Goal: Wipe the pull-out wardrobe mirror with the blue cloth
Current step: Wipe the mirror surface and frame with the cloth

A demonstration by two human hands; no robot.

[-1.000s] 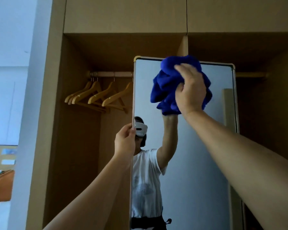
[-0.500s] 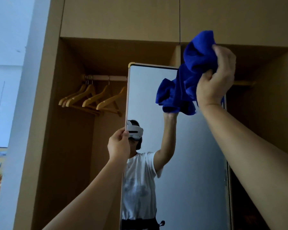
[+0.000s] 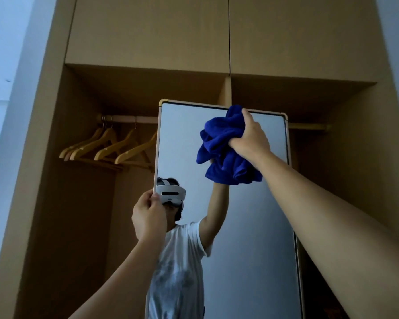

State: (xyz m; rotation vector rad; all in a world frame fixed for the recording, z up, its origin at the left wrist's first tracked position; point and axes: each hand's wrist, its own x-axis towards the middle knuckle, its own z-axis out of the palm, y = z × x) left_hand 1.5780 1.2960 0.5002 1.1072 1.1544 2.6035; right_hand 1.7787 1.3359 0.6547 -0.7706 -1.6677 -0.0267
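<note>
The open wardrobe [image 3: 44, 180] frames the pull-out mirror [image 3: 251, 226], a tall panel with its long axis vertical, most of the glass stretching below the cloth. The left hand [image 3: 149, 218] grips its left edge. The blue cloth [image 3: 224, 143], bunched against the glass near the top right, is clenched in the right hand [image 3: 249, 137].

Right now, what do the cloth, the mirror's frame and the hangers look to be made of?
Blue cloth: soft, plush fabric, likely microfibre or terry; it bunches in thick matte folds. Mirror frame: thin, pale gold edging, perhaps metal with a satin finish, though plastic can't be ruled out. Hangers: apparently light wood, smooth, with thin metal hooks.
</note>
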